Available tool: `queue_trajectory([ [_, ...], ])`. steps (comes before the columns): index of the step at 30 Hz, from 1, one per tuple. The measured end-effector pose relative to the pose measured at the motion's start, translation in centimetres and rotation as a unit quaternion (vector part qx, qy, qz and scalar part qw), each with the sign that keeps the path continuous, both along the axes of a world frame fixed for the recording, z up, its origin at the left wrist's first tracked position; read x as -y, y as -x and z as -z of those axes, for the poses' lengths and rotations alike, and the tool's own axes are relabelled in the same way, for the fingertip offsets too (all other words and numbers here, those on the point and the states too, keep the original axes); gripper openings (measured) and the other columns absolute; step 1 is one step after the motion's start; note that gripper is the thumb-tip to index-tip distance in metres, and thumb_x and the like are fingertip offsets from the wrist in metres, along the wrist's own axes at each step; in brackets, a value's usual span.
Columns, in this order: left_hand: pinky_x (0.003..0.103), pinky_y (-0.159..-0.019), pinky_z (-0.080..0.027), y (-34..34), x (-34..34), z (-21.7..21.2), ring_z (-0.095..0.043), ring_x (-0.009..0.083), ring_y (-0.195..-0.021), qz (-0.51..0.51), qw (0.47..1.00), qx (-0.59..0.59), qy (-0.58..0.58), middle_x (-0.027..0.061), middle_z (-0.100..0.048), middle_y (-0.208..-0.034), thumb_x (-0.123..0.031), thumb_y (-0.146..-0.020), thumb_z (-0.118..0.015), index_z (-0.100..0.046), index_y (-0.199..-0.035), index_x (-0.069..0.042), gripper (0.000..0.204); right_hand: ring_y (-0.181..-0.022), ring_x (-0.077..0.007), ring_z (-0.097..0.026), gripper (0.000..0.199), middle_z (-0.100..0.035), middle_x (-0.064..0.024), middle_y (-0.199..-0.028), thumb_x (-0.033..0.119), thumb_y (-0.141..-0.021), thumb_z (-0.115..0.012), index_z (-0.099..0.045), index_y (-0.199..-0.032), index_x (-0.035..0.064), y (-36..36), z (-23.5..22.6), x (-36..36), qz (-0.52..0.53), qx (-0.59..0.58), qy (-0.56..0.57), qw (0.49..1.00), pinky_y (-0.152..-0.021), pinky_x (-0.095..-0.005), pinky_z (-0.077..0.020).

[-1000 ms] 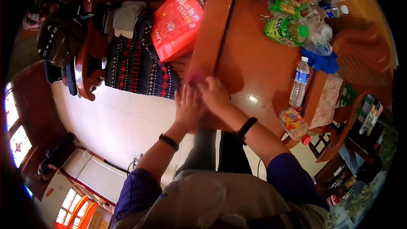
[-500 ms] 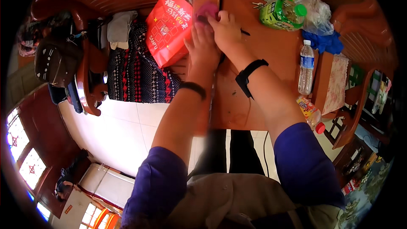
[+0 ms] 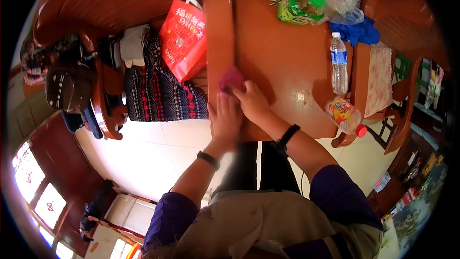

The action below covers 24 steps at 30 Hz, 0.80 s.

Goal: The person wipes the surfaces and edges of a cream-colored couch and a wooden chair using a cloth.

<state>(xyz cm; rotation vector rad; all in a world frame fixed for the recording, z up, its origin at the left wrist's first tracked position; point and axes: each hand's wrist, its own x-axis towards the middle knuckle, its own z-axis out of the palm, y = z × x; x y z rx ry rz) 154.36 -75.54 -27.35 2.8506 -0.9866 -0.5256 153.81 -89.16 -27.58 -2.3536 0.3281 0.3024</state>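
A crumpled purple cloth (image 3: 231,77) lies at the left part of the brown wooden table, close to its front corner. My right hand (image 3: 254,101) is closed on the cloth's near right side, thumb and fingers pressed to it. A small dark patch shows at the cloth's lower edge; I cannot tell what it is. Just nearer to me, my left hand (image 3: 225,117) lies flat on the table's left strip, fingers stretched out and their tips by the cloth. Part of the right hand's grip is hidden by its own fingers.
The table (image 3: 287,74) bears an upright-looking clear bottle (image 3: 339,69), a tilted bottle with a red cap (image 3: 344,115), a green-capped jug (image 3: 301,8) and a plastic bag (image 3: 341,0). Left of it, a red paper bag (image 3: 184,41) and patterned fabric (image 3: 160,91) rest on a wooden bench.
Both hands and the purple cloth have come toward me along the table's left part, from its far side to near the front edge. The view has shifted slightly.
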Motion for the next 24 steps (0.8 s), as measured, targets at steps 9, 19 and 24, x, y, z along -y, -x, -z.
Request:
queue_trajectory([
  [9, 0.062, -0.101, -0.017, -2.5, 5.2, 0.4, -0.014, 0.0223, -0.136, 0.36, 0.92, 0.011, -0.154, 0.0069, -0.015, -0.148, -0.021, -0.083, -0.045, -0.034, -0.136, -0.01, 0.055, -0.078, -0.0334, -0.056, 0.035, -0.048, -0.0153, -0.091, 0.014, -0.081, -0.057, -0.054, -0.115, 0.0133, 7.8, 3.5, 3.9, 0.088, 0.034, 0.092, 0.991, -0.064, -0.0415, -0.048],
  [19, 0.058, -0.105, -0.012, -11.0, 16.8, 3.4, -0.007, 0.0283, -0.138, 0.232, 0.961, 0.081, -0.128, 0.0097, -0.012, -0.149, -0.014, -0.083, -0.044, -0.023, -0.14, -0.005, 0.061, -0.083, -0.0362, -0.058, 0.041, -0.049, -0.0174, -0.105, 0.02, -0.087, -0.045, -0.04, -0.128, 0.0206, -3.2, 3.4, 14.5, 0.177, -0.066, 0.127, 0.974, -0.069, -0.0462, -0.0493],
  [24, 0.046, -0.109, -0.014, -6.8, 15.8, 4.6, -0.009, 0.0307, -0.137, 0.19, 0.976, 0.067, -0.079, 0.0175, -0.012, -0.147, -0.014, -0.084, -0.044, -0.019, -0.138, 0.003, 0.063, -0.086, -0.0361, -0.057, 0.045, -0.048, -0.0168, -0.102, 0.017, -0.087, -0.044, -0.038, -0.131, 0.0217, -0.3, 3.8, 11.7, 0.184, -0.077, 0.146, 0.969, -0.069, -0.0453, -0.0493],
])
